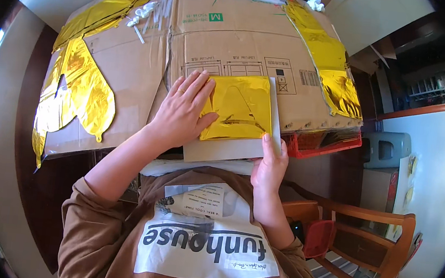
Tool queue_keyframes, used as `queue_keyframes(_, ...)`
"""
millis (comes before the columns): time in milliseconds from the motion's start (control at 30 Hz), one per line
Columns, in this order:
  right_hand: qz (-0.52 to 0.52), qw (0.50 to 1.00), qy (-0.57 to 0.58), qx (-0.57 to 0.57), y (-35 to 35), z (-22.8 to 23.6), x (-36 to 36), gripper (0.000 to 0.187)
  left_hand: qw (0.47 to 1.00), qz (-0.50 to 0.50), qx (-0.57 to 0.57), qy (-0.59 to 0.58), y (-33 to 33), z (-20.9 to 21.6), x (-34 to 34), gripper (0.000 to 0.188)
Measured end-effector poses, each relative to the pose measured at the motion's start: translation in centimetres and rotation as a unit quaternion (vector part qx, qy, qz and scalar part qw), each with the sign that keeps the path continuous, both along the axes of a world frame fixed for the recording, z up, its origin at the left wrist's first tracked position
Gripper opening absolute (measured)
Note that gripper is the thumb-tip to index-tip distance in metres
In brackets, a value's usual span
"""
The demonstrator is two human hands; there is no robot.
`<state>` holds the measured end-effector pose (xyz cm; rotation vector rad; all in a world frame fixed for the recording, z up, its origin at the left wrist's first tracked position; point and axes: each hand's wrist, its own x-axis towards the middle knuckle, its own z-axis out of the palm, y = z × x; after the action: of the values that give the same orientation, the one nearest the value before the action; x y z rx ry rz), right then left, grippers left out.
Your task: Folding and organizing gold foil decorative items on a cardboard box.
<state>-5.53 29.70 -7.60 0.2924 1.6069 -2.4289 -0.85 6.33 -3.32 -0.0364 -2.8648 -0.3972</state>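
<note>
A folded sheet of shiny gold foil (245,101), probably a flat foil balloon, lies on a pale rectangular card (213,151) at the table's near edge. My left hand (180,103) rests on the foil's left side, fingers stretched out and a ring on one of them. At the lower right corner my right hand (271,165) pinches the card, its thumb on top by the foil's corner and the other fingers mostly hidden underneath. A loose gold foil balloon (90,97) is spread at the left and hangs over the near edge.
Flattened cardboard (205,35) covers the table. More gold foil (324,52) lies along its right side. White sticks (162,14) and small white pieces (145,11) are at the back left. A red crate (315,145) sits below the right edge, near a wooden chair (370,217).
</note>
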Motion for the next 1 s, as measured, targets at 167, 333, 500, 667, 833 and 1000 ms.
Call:
queue_keyframes(167, 0.041, 0.999, 0.0, 0.019, 1.1, 0.1, -0.4, 0.022, 1.0, -0.013, -0.003, -0.01, -0.5, -0.2, 0.2, 0.072)
queue_keyframes(333, 0.051, 0.996, 0.025, 0.075, 1.3, -0.3, -0.8, 0.027, 1.0, -0.016, -0.009, -0.013, -0.5, 0.0, 0.4, 0.072)
queue_keyframes(500, 0.058, 0.994, 0.027, 0.086, 1.5, -0.2, -1.0, 0.025, 1.0, -0.027, 0.01, -0.009, -0.5, 0.1, 0.7, 0.076)
queue_keyframes(667, 0.043, 0.986, 0.043, 0.153, 1.1, 0.1, -0.7, 0.025, 0.999, -0.048, 0.004, -0.014, -0.8, 0.2, 0.8, 0.082)
queue_keyframes(833, 0.053, 0.985, 0.035, 0.16, 1.1, -0.1, -0.6, 0.024, 0.998, -0.049, -0.008, -0.025, -0.8, 1.0, 0.6, 0.083)
queue_keyframes(1000, 0.075, 0.99, 0.007, 0.118, 0.6, 0.0, -0.2, 0.023, 0.998, -0.042, -0.042, 0.017, -1.0, 1.9, -0.3, 0.076)
